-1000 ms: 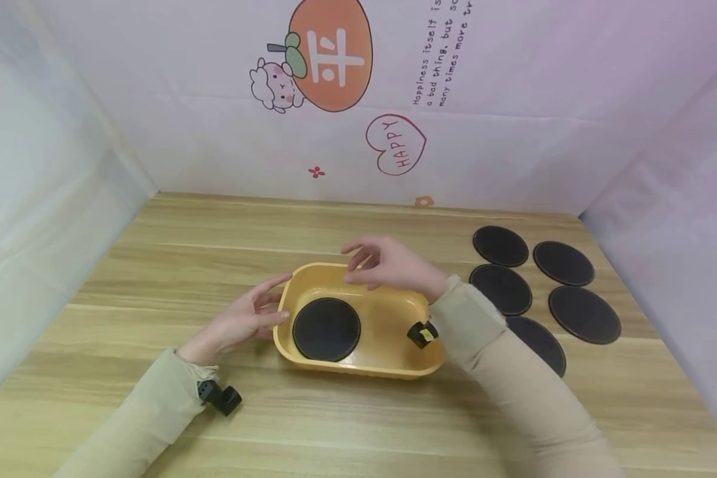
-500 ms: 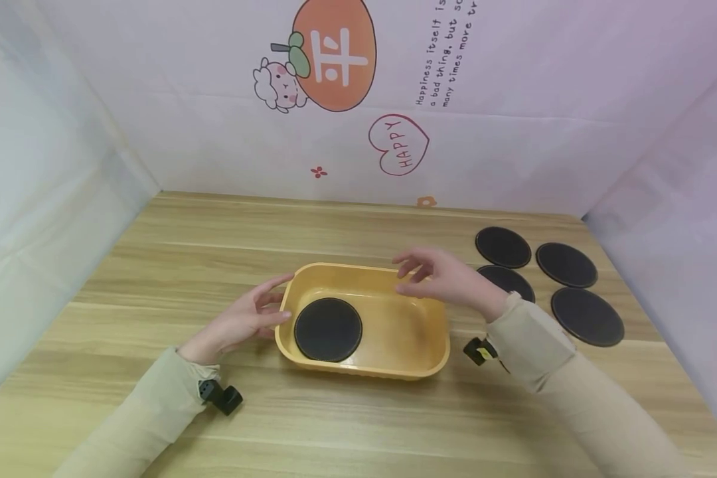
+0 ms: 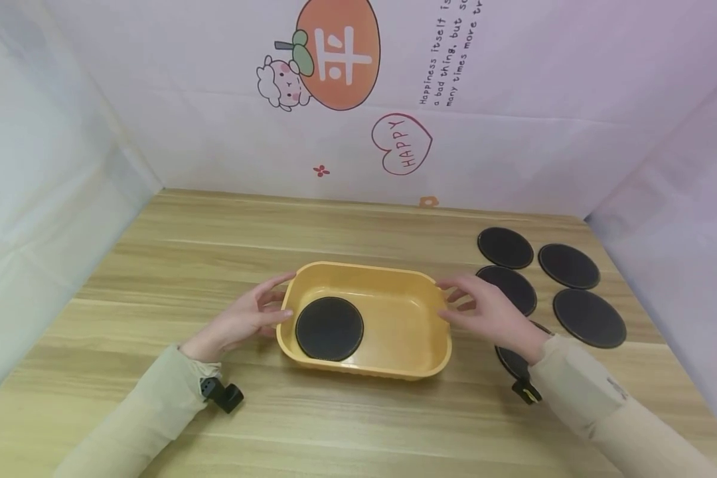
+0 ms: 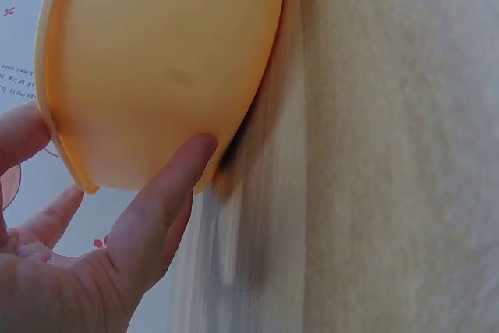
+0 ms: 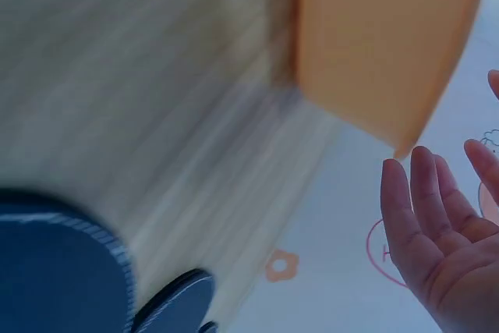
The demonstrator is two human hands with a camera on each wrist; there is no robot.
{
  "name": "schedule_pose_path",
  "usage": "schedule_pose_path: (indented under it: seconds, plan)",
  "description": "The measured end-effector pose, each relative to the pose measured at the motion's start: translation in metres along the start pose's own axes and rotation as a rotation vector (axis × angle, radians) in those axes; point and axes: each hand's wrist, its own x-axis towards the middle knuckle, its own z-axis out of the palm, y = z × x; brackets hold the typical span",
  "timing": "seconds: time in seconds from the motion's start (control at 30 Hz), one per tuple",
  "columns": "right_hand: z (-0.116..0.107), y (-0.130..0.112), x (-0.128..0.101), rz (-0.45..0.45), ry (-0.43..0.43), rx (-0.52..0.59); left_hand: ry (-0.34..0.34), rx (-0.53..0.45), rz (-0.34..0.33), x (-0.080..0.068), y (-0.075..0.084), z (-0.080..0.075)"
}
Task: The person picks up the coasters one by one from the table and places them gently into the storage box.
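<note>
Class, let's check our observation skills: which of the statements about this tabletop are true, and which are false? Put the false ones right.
1. Exactly one black disc lies inside the yellow bin. True.
2. It lies at the bin's right end in the head view. False: it lies toward the left end.
3. Five other discs lie on the table. True.
4. The right hand is holding a disc. False: it holds none.
5. The left hand is at the bin's left end. True.
</note>
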Motion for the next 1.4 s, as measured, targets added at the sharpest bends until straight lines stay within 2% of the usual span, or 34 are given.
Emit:
schedule_pose_path:
  seconds: [0.33,0.57,0.63,0.87,1.13,1.4]
  plan:
    - [0.0,0.021,-0.029,-0.043,0.003,-0.141,0.005,-0.003,-0.01,0.0,0.0,0.003]
    - [-0.011,0.044,-0.052,-0.141,0.077,-0.386,0.002,-0.003,-0.005,0.0,0.002,0.003]
    - [-0.015,0.051,-0.059,-0.11,0.064,-0.401,0.004,-0.003,-0.008,0.0,0.002,0.003]
    - [-0.024,0.072,-0.084,0.099,-0.063,-0.437,0.006,-0.003,-0.013,0.0,0.0,0.002]
    - [-0.019,0.088,-0.101,0.163,-0.111,-0.491,0.01,0.007,-0.008,0.0,-0.001,0.0]
    - [-0.012,0.096,-0.108,0.239,-0.192,-0.464,0.006,0.01,-0.011,0.001,-0.001,0.001]
